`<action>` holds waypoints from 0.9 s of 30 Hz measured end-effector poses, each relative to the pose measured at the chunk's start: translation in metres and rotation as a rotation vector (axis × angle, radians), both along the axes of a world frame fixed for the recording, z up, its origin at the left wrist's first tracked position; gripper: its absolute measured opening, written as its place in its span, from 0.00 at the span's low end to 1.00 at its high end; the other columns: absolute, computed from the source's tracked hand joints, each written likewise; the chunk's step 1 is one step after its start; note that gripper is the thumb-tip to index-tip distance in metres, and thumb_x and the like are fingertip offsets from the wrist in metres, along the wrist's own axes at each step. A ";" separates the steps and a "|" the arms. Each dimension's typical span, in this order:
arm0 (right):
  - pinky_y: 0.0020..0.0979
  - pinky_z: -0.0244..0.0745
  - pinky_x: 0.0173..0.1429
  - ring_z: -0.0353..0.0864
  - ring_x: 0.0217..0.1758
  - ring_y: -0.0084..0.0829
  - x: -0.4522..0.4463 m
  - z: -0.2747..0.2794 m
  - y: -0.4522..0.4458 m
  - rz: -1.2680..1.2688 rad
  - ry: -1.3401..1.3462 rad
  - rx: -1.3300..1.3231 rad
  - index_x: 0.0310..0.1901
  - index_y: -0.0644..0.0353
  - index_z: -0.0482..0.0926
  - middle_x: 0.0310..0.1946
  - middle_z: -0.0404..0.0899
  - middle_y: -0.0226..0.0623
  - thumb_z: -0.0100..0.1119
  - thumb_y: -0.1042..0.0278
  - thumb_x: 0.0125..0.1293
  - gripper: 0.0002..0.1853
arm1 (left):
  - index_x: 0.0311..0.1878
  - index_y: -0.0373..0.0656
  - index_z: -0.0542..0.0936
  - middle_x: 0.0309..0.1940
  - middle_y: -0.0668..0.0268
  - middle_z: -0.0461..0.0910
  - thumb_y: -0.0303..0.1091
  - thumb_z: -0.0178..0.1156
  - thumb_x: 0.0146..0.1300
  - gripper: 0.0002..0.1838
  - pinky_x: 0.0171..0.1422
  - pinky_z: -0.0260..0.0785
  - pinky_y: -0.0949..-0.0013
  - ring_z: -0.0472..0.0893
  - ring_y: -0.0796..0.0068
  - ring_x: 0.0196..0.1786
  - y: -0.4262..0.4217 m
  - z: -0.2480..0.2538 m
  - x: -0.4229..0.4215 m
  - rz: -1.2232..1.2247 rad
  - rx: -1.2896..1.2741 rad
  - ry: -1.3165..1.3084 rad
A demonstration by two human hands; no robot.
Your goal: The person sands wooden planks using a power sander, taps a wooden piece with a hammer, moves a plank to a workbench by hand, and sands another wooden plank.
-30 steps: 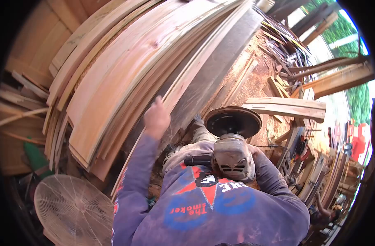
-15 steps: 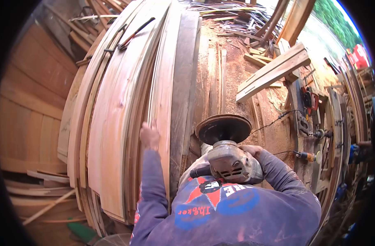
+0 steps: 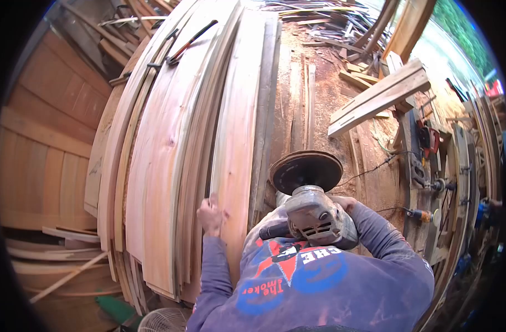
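Observation:
My left hand is closed at the left edge of a pale wooden board, its fingertips partly hidden. This board lies lengthwise on the workbench, beside a stack of planks. In my right hand is an angle grinder, held against my torso. The grinder's round sanding disc points upward and away from me. Its body hides most of my right fingers.
A hammer rests on the stacked planks. At the right, a hand saw and a small orange power tool lie on a wooden stand. A thick timber juts out at back right. Below left is a fan guard.
The pale board has shifted right, over more of the dark plank beside it. My left hand has come closer to my body. The grinder stays in my right hand.

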State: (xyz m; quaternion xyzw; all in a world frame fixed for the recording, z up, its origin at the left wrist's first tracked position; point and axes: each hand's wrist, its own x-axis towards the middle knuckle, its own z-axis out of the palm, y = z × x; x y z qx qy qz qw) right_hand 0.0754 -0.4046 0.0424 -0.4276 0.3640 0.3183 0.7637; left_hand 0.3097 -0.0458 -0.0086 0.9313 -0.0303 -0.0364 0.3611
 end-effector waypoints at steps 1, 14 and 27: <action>0.37 0.81 0.62 0.87 0.54 0.30 0.003 -0.001 -0.002 0.008 -0.002 -0.003 0.66 0.64 0.77 0.57 0.86 0.42 0.43 0.65 0.81 0.20 | 0.34 0.33 0.83 0.23 0.44 0.83 0.59 0.54 0.77 0.33 0.35 0.76 0.49 0.87 0.46 0.31 -0.013 0.014 0.004 -0.002 -0.049 0.100; 0.38 0.81 0.62 0.87 0.54 0.31 0.007 0.001 -0.009 0.060 0.015 -0.044 0.66 0.64 0.77 0.57 0.86 0.43 0.43 0.65 0.81 0.21 | 0.40 0.30 0.83 0.36 0.35 0.85 0.63 0.43 0.79 0.38 0.53 0.76 0.39 0.86 0.35 0.46 -0.054 -0.071 0.089 -0.103 0.083 0.106; 0.38 0.81 0.61 0.87 0.54 0.32 0.019 -0.016 -0.005 0.093 0.016 -0.115 0.66 0.64 0.77 0.56 0.86 0.43 0.44 0.64 0.81 0.21 | 0.52 0.32 0.80 0.58 0.41 0.80 0.37 0.55 0.75 0.16 0.63 0.74 0.47 0.81 0.42 0.61 -0.040 -0.005 0.021 -0.286 -0.125 0.191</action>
